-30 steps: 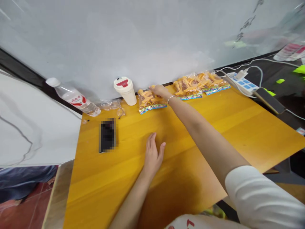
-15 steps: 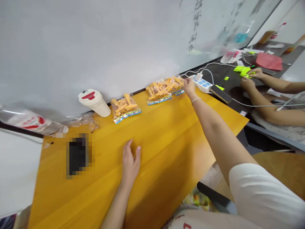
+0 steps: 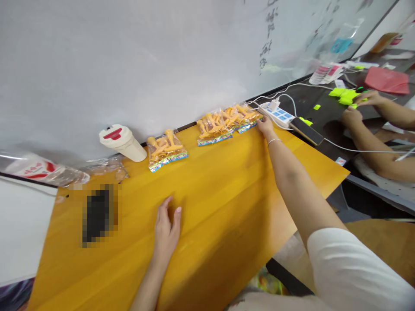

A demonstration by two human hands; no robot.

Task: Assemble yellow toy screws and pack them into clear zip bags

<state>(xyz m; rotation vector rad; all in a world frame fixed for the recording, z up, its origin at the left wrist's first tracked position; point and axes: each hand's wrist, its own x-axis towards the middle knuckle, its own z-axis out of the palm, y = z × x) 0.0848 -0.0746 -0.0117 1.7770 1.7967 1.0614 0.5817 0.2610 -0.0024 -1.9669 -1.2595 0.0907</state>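
Observation:
My left hand (image 3: 166,226) lies flat and open on the yellow table (image 3: 227,185), palm down, holding nothing. My right hand (image 3: 266,127) is stretched far out to the right end of a row of clear packets of orange toys (image 3: 227,121) by the wall. Its fingers touch the edge of the rightmost packet; whether they grip it is hidden. A single packet of orange toys (image 3: 165,149) lies apart to the left of the row.
A white cup with a red lid (image 3: 121,142), a lying water bottle (image 3: 45,172) and a dark phone (image 3: 97,214) sit at the left. A power strip (image 3: 279,114) and another phone (image 3: 306,131) lie at the right. Another person's hands (image 3: 359,106) handle green pieces on the dark table.
My right hand left the single packet, swung right along the wall and now rests at the right end of the packet row. The view turned right. My left hand stayed flat.

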